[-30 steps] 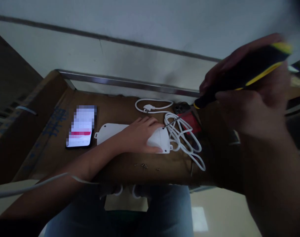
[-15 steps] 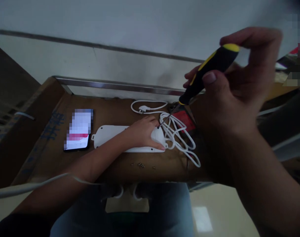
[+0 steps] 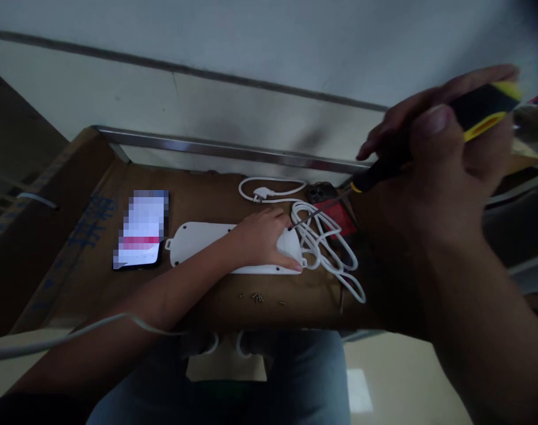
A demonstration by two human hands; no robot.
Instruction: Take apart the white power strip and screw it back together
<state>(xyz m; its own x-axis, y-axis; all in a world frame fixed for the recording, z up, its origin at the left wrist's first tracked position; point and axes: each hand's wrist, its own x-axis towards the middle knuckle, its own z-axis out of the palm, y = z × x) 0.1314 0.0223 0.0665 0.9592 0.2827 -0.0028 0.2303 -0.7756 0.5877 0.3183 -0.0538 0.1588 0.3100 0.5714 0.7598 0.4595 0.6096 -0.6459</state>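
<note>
The right grip [image 3: 443, 168] wraps the screwdriver [image 3: 484, 108], tip at a corner hole [image 3: 289, 228] of the white casing [image 3: 202, 236], which the left grip [image 3: 261, 237] clasps on the surface [image 3: 198, 192]. Screws [image 3: 257, 297] lie loose nearby; work seems unfinished.

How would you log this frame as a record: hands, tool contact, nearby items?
left hand: gripping the right half of the white power strip
right hand: holding the black-and-yellow screwdriver
tool tip: at the strip's far right corner hole
loose screws: on the cardboard, near side of the strip
white cord: coiled right of the strip, over a red item
smartphone: left of the strip, screen lit
</note>
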